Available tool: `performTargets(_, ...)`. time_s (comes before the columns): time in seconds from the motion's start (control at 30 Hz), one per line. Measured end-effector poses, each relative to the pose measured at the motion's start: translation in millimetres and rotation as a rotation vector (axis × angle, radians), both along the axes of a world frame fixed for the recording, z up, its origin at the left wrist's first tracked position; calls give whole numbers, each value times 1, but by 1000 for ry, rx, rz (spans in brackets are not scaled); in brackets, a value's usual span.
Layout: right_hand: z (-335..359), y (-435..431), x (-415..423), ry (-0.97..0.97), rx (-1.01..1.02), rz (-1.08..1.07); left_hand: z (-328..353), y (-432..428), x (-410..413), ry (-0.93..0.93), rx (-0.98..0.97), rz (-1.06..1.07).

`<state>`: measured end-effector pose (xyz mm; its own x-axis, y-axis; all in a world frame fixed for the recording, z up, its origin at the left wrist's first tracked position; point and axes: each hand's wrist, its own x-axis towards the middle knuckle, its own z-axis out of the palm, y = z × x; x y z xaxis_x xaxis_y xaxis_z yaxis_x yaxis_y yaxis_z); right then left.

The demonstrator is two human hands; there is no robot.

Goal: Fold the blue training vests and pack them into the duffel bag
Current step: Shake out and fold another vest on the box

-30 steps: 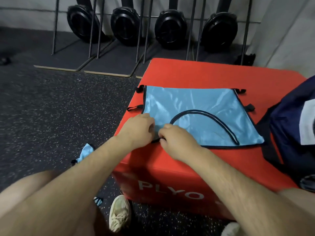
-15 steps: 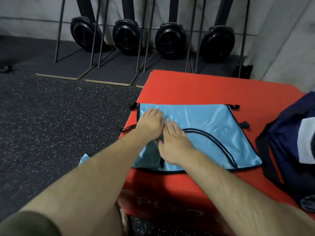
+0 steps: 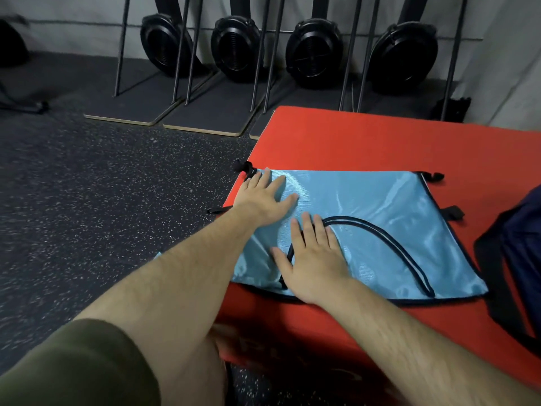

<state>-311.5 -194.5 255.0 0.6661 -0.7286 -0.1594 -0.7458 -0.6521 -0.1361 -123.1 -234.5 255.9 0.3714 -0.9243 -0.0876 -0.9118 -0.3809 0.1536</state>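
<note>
A light blue training vest (image 3: 380, 212) lies spread flat on top of a red box (image 3: 366, 142), its near edge along the box's near side and its left edge close to the box's left side. Black trim runs round the vest, and a black-edged curved opening (image 3: 389, 247) arcs across its near half. Small black straps stick out at its far left corner, its left side and its right side.

The left hand (image 3: 263, 200) lies palm down on the vest's far left part, fingers straight and spread, pressing the fabric. The right hand (image 3: 314, 259) lies palm down just nearer and to the right, fingers straight, resting over the left end of the curved opening. Neither hand grips anything.

At the right edge of the view, the dark navy duffel bag (image 3: 521, 244) sits on the box, just beside the vest's right corner; only part of it shows.

Beyond the box, on the dark speckled floor (image 3: 102, 200), a row of black fan-wheel machines (image 3: 313, 51) stands against the wall.
</note>
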Motion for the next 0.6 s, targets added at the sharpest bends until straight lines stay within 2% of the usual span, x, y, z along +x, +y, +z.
performTargets(0.1,-1,1,-4,-6,3,17,-1,-2,4,-99,-57,-8)
performTargets(0.23,-1,0,-5,-12,14,19,-4,-7,10,-35,33,-9)
performTargets(0.37,2,1,-4,8,23,26,-3,-9,11,-12,36,-3)
performTargets(0.5,13,3,0,24,-13,69,3,-3,10,-23,-118,-31)
performTargets(0.6,29,14,5,-71,-87,166,8,6,16,-36,-236,-39)
